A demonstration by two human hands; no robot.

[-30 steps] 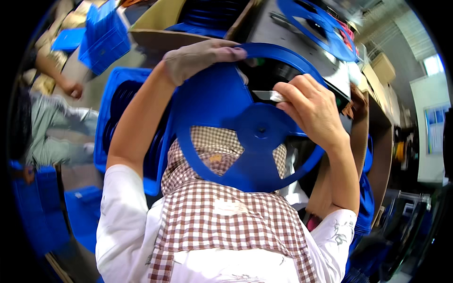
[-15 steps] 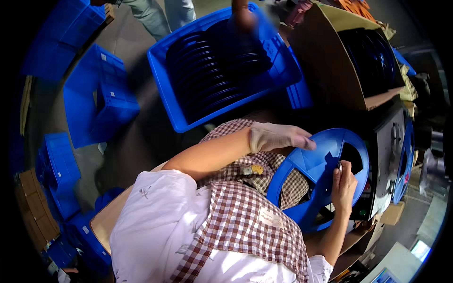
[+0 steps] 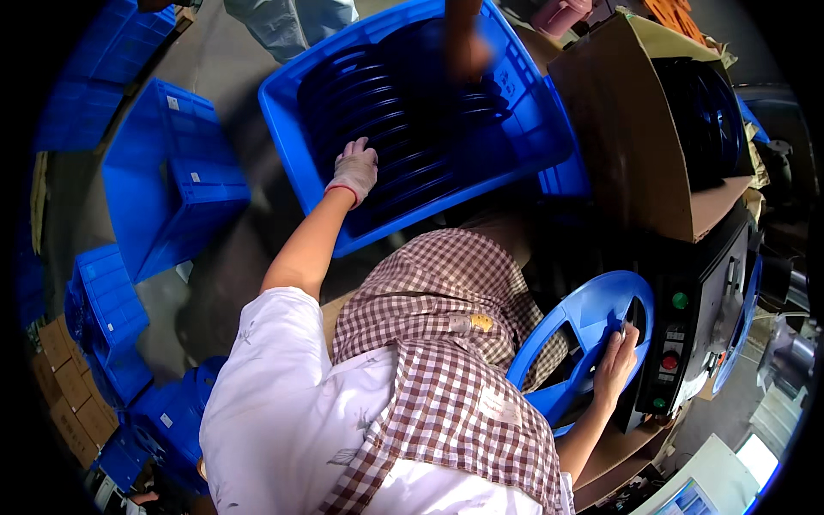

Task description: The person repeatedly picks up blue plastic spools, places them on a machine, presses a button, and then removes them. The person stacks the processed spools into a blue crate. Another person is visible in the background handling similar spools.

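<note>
My left hand (image 3: 354,167), in a pale glove with a red cuff, reaches over the near left side of a large blue crate (image 3: 281,129). Its fingers are slightly apart, at the edges of dark round reels (image 3: 369,103) packed upright in rows. I cannot tell whether they touch one. At my lap on the right, a blue spoked reel (image 3: 592,311) stands tilted against my checked apron. My bare right hand (image 3: 614,365) is closed at the reel's face, pinching something small beside the hub that I cannot make out.
Another person's hand (image 3: 468,58), blurred, is over the crate's far side. An open cardboard box (image 3: 631,120) with dark reels stands at the right. Below it is a black machine (image 3: 678,335) with green and red buttons. Blue bins (image 3: 202,163) stand on the left.
My left hand has left the blue reel and swung forward and left to the crate. The reel and my right hand have moved slightly down in the picture. The other person's hand has shifted right.
</note>
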